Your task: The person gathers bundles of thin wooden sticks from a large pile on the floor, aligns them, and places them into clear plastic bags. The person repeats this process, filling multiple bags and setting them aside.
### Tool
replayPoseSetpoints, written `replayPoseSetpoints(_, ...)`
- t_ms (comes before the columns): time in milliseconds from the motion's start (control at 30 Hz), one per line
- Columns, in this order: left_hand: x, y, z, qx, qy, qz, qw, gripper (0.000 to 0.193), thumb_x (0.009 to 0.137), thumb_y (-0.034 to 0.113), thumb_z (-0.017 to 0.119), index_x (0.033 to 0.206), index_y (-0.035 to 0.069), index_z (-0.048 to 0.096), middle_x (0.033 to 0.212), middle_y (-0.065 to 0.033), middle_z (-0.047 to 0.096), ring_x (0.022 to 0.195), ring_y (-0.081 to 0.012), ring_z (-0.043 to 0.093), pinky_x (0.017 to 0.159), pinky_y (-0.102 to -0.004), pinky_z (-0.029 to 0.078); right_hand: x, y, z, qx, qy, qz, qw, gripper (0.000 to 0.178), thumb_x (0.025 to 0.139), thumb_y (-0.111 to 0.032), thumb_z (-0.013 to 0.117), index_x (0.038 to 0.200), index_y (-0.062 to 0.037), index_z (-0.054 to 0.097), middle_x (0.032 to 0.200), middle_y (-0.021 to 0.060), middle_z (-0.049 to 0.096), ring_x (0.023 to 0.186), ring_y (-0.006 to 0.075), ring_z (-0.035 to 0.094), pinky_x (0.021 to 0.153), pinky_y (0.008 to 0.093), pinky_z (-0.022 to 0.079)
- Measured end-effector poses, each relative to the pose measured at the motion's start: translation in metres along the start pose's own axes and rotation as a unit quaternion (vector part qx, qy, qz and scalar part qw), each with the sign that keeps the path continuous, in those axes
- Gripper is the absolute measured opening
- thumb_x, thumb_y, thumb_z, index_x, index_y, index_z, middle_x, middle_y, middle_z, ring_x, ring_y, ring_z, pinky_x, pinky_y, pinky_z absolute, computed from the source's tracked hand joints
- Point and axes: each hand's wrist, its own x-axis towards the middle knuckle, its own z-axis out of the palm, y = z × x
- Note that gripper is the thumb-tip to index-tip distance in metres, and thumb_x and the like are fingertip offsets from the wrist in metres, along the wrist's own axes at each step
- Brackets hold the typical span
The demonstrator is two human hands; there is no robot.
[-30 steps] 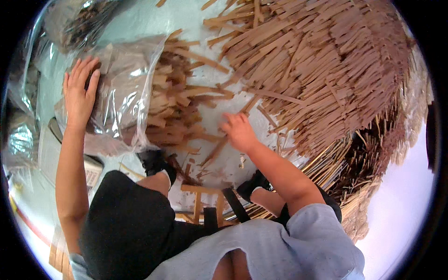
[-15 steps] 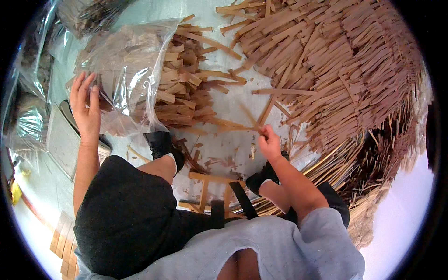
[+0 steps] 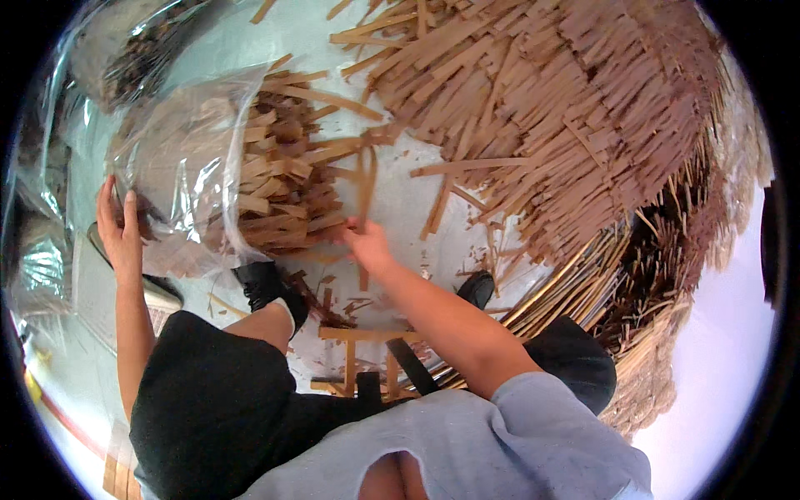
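A clear plastic bag [image 3: 167, 179] lies on its side at the left, its mouth toward the right. Flat brown strips [image 3: 279, 179] fill it and stick out in a thick bundle. Resting against the bag's closed end is my left hand [image 3: 122, 237], fingers stretched out and holding nothing. Below the strip ends, at the right of the bundle, my right hand [image 3: 369, 247] pinches a brown strip [image 3: 365, 183], slightly blurred by motion. Its fingertips reach the lower edge of the bundle, and whether they touch other strips I cannot tell.
A large heap of brown strips [image 3: 567, 125] spreads over the upper right, with thin sticks [image 3: 575, 275] along its lower side. More filled plastic bags [image 3: 46, 258] lie at the far left. Scraps litter the floor near my black shoes [image 3: 271, 287] and a low wooden frame [image 3: 367, 335].
My right hand has moved left with the strip, from near the heap to the bundle's edge. The whole view has shifted a little; my left hand stays at the bag.
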Motion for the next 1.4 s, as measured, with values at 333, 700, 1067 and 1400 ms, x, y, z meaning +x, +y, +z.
replayPoseSetpoints(333, -0.016, 0.013, -0.001, 0.019, 0.006, -0.006, 1.0, 0.041, 0.095, 0.021, 0.055, 0.135, 0.011, 0.05, 0.144, -0.0132, 0.038, 0.133, -0.0267, 0.037, 0.106, -0.0363, 0.031, 0.038, -0.037, -0.121, -0.076, 0.445, -0.279, 0.848, 0.035, 0.083, -0.034, 0.068, 0.092, -0.0005, 0.062, 0.071, 0.0068, 0.061, 0.069, 0.0227, 0.061, 0.069, 0.0355, 0.048)
replayPoseSetpoints(700, -0.01, 0.041, 0.006, 0.007, 0.023, 0.013, 1.0, 0.035, 0.096, 0.017, 0.053, 0.131, 0.012, 0.054, 0.143, -0.0115, 0.039, 0.133, -0.0258, 0.036, 0.109, -0.038, 0.029, 0.023, -0.013, -0.142, -0.04, 0.244, -0.015, 0.969, 0.04, 0.073, -0.04, 0.074, 0.077, -0.0015, 0.064, 0.065, 0.0094, 0.059, 0.057, 0.0193, 0.058, 0.059, 0.0373, 0.048)
replayPoseSetpoints(1067, -0.008, 0.043, 0.012, 0.018, 0.025, 0.03, 0.999, 0.032, 0.096, 0.018, 0.053, 0.127, 0.01, 0.057, 0.142, -0.0103, 0.041, 0.132, -0.0255, 0.038, 0.109, -0.0375, 0.03, -0.021, -0.056, -0.148, -0.681, 0.041, -0.293, 0.67, 0.033, 0.081, -0.012, 0.058, 0.114, -0.0159, 0.06, 0.117, 0.0094, 0.058, 0.111, 0.0265, 0.054, 0.096, 0.0429, 0.041)
replayPoseSetpoints(1400, -0.006, 0.064, 0.01, 0.045, 0.022, 0.041, 0.998, 0.033, 0.093, 0.011, 0.054, 0.125, 0.008, 0.058, 0.14, -0.0123, 0.043, 0.128, -0.0282, 0.041, 0.105, -0.0372, 0.032, 0.018, -0.055, -0.152, -0.808, -0.077, -0.248, 0.528, 0.021, 0.082, -0.014, 0.056, 0.102, -0.0088, 0.058, 0.096, 0.0092, 0.062, 0.098, 0.0283, 0.059, 0.094, 0.0456, 0.038)
